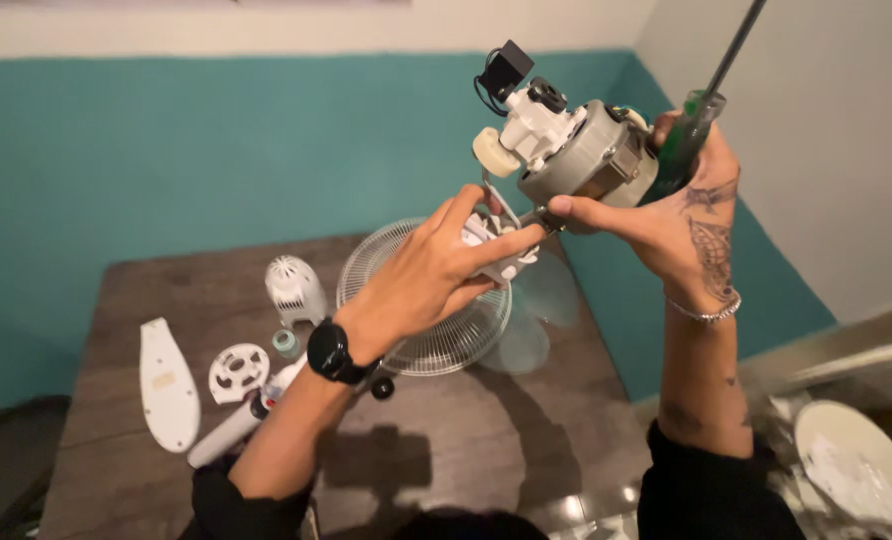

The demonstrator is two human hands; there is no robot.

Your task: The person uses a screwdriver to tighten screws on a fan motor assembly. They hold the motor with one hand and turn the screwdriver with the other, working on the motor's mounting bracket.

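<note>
I hold a grey and white fan motor (576,150) raised above the table. My right hand (681,215) grips the motor's metal body and also clasps a green-handled screwdriver (694,130) whose shaft points up. My left hand (436,275), with a black watch on its wrist, pinches a small white plastic part (501,240) at the underside of the motor. A black block with wires (503,72) sits on top of the motor.
On the brown wooden table (466,450) lie a round wire fan grille (446,330), translucent fan blades (536,320), a white domed motor cover (294,290), a flat white oval cover (166,385), a round white disc (238,372) and a white stand tube (231,432). A white round base (856,470) lies on the floor at right.
</note>
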